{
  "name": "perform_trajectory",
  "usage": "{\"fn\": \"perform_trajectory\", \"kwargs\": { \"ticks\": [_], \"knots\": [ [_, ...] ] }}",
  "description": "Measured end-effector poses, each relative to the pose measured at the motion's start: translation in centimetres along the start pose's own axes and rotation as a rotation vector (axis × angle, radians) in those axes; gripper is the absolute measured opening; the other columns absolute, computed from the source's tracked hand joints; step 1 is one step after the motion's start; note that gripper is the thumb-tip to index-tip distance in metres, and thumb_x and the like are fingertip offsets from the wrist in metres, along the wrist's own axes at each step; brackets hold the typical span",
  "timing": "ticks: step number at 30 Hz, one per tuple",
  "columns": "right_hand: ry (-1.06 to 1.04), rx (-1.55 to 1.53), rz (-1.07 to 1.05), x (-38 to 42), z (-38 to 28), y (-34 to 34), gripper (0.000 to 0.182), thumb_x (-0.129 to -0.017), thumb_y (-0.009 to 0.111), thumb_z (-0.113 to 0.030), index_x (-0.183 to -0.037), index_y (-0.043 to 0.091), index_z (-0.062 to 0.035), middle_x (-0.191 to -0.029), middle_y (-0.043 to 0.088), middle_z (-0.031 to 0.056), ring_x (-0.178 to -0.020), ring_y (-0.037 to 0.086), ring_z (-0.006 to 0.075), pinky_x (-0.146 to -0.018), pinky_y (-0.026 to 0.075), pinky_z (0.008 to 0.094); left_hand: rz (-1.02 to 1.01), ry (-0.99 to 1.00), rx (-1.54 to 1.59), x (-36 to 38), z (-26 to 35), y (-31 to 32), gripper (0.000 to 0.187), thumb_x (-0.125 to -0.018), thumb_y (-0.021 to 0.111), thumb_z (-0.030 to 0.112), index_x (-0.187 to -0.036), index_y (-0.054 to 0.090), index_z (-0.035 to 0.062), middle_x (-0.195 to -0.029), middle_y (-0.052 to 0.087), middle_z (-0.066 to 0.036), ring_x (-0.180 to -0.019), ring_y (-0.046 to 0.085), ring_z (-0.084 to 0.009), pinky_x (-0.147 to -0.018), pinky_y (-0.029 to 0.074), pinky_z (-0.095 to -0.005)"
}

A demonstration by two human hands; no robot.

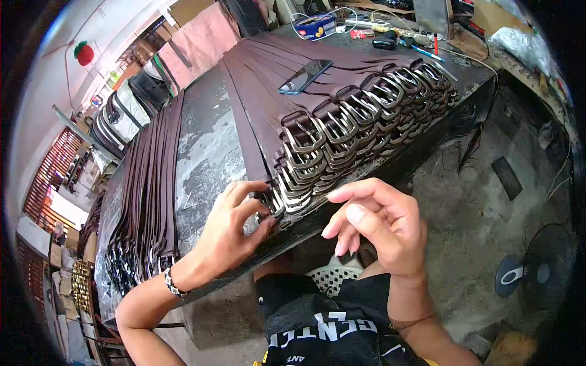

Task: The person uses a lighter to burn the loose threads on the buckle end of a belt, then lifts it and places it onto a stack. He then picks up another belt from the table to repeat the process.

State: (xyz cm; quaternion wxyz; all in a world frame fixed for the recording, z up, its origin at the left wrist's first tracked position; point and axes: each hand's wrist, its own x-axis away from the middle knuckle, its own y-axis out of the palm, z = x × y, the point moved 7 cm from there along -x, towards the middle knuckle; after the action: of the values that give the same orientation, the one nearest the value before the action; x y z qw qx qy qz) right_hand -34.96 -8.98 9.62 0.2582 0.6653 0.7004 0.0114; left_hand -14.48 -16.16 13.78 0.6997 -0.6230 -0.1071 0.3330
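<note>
My left hand (pixel 229 222), with a beaded bracelet (pixel 174 282) at the wrist, is closed around a metal belt buckle (pixel 273 202) at the table's front edge. That buckle sits on the end of a dark brown belt (pixel 247 137) lying flat. Just right of it rises a thick pile of silver belt buckles (pixel 360 125), their straps running back across the table. My right hand (pixel 387 229) hovers in front of the edge. Its fingers are bent and apart, and nothing shows in them.
More belts (pixel 149 168) hang together at the table's left side. A phone (pixel 305 76) lies on the straps. Behind are a blue tub (pixel 315 27) and pens (pixel 427 53). A fan (pixel 543 271) stands on the floor at right.
</note>
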Motion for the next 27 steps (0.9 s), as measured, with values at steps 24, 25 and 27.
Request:
{"fn": "perform_trajectory", "kwargs": {
  "ticks": [24, 25, 27],
  "knots": [
    [-0.014, 0.176, -0.113, 0.1, 2.4, 3.8, 0.024, -0.103, 0.057, -0.012, -0.117, 0.065, 0.0050, -0.088, 0.076, 0.0171, -0.063, 0.068, 0.0146, -0.057, 0.051, 0.0242, 0.041, -0.639, -0.555, 19.5, -9.1, -11.5, 0.039, -0.090, 0.076, 0.033, -0.108, 0.072, -0.0011, -0.118, 0.069, -0.016, -0.115, 0.061, -0.0345, -0.106, 0.042, -0.0453],
    [-0.013, 0.170, -0.132, 0.0, 2.6, 4.2, 0.023, -0.104, 0.056, -0.012, -0.118, 0.065, 0.0048, -0.089, 0.076, 0.0168, -0.063, 0.068, 0.0142, -0.057, 0.051, 0.0240, 0.042, -0.668, -0.530, 20.9, -9.6, -11.4, 0.042, -0.089, 0.077, 0.035, -0.109, 0.073, -0.0019, -0.117, 0.070, -0.018, -0.115, 0.062, -0.0354, -0.106, 0.043, -0.0456],
    [-0.005, 0.165, -0.162, 0.1, 2.9, 4.8, 0.023, -0.104, 0.056, -0.011, -0.118, 0.065, 0.0043, -0.089, 0.076, 0.0160, -0.063, 0.068, 0.0135, -0.057, 0.051, 0.0235, 0.070, -0.771, -0.417, 22.7, -10.8, -10.6, 0.046, -0.088, 0.077, 0.036, -0.110, 0.074, -0.0037, -0.112, 0.072, -0.023, -0.111, 0.065, -0.0405, -0.100, 0.049, -0.0465]
  ]
}}
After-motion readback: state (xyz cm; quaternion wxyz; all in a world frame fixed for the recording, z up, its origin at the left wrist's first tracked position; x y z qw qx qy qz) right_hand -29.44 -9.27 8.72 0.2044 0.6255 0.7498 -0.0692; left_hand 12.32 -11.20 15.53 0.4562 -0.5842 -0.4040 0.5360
